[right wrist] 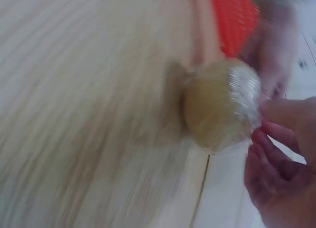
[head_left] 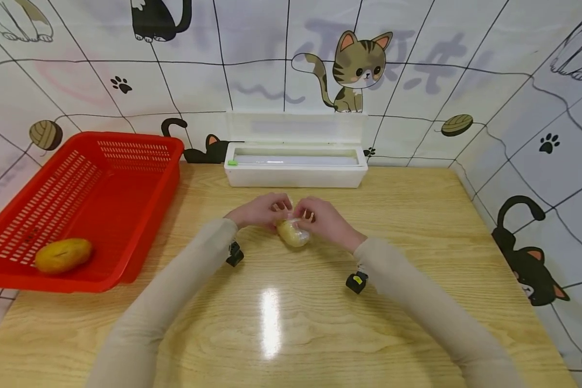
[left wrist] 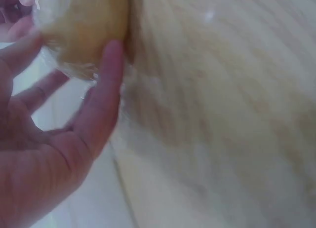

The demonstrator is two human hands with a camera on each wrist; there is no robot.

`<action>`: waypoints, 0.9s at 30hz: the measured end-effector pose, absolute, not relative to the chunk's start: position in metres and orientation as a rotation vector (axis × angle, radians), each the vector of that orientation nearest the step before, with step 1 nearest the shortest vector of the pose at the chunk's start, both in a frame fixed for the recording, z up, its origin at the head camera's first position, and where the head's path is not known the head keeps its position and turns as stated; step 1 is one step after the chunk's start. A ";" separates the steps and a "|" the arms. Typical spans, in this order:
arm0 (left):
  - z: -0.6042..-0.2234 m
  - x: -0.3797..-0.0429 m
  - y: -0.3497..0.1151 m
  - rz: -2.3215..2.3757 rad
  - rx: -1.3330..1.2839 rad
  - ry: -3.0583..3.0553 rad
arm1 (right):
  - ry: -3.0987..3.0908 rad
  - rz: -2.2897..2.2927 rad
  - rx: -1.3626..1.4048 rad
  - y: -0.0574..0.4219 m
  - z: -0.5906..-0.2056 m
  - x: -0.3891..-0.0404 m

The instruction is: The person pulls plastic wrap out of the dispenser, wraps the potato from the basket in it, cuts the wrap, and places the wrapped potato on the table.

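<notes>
- At the frame's centre, the left hand (head_left: 261, 210) and right hand (head_left: 327, 218), fingers curled, pinch a film-wrapped yellow item (head_left: 292, 235) over the tabletop (head_left: 310, 318).
- Upper centre: an open white box (head_left: 296, 178).
- Far left: a red basket (head_left: 118, 207) holding one yellow fruit (head_left: 63, 256).

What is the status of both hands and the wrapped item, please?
Left hand holding film-wrapped yellow item. Right hand pinching its clear film. Nothing seen blocking either hand; white box stands behind.

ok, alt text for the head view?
A person's left hand and right hand hold a film-wrapped yellow item at a wooden table. Behind it stands an open white box; on the left, a red basket holds a mango-like yellow fruit.
</notes>
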State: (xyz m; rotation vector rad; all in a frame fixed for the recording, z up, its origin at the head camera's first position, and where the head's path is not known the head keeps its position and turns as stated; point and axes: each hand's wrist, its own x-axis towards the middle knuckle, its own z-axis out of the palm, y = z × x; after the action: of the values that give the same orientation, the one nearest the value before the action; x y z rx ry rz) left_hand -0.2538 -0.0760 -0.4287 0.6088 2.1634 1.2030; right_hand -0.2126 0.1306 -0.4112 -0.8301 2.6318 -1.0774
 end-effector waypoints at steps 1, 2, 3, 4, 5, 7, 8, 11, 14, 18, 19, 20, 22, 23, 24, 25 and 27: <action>-0.428 -0.254 -0.075 1.186 0.614 2.176 | 2.683 -1.034 -0.884 0.131 -0.411 -0.210; -0.426 -0.254 -0.073 1.170 0.609 2.190 | 2.736 -0.970 -0.932 0.131 -0.410 -0.207; -0.424 -0.254 -0.072 1.148 0.596 2.201 | 2.780 -0.897 -0.973 0.130 -0.409 -0.205; -0.423 -0.254 -0.071 1.127 0.579 2.211 | 2.815 -0.813 -1.010 0.130 -0.407 -0.203; -0.421 -0.254 -0.070 1.109 0.549 2.211 | 2.840 -0.735 -1.050 0.130 -0.406 -0.201; -0.419 -0.256 -0.070 1.091 0.501 2.179 | 2.838 -0.647 -1.110 0.132 -0.403 -0.199; -0.417 -0.256 -0.070 1.084 0.478 2.157 | 2.805 -0.658 -1.111 0.134 -0.402 -0.198; -0.411 -0.258 -0.068 1.052 0.461 2.104 | 2.669 -0.830 -1.075 0.142 -0.403 -0.200; -0.405 -0.260 -0.064 1.010 0.480 2.084 | 2.524 -1.031 -0.979 0.151 -0.408 -0.207; -0.403 -0.262 -0.065 0.979 0.486 2.068 | 2.427 -1.112 -0.982 0.156 -0.417 -0.219; -0.403 -0.262 -0.065 0.978 0.484 2.064 | 2.411 -1.117 -0.987 0.157 -0.420 -0.221; -0.404 -0.262 -0.066 0.977 0.481 2.061 | 2.396 -1.121 -0.988 0.158 -0.422 -0.224; -0.404 -0.261 -0.067 0.973 0.486 2.058 | 2.357 -1.131 -0.975 0.160 -0.426 -0.227; -0.404 -0.260 -0.067 0.973 0.486 2.055 | 2.337 -1.136 -0.964 0.162 -0.427 -0.229; -0.403 -0.260 -0.066 0.973 0.489 2.053 | 2.320 -1.139 -0.946 0.164 -0.428 -0.230; -0.403 -0.259 -0.066 0.973 0.492 2.052 | 2.299 -1.149 -0.930 0.166 -0.429 -0.231; -0.403 -0.258 -0.064 0.965 0.503 2.054 | 2.250 -1.172 -0.912 0.169 -0.431 -0.234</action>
State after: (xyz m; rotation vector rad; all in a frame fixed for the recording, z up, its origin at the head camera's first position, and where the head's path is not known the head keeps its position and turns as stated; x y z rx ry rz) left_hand -0.2584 -0.0641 -0.4028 0.5027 2.0540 0.9650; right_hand -0.2339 0.1694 -0.4308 -0.9120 2.2500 -1.1723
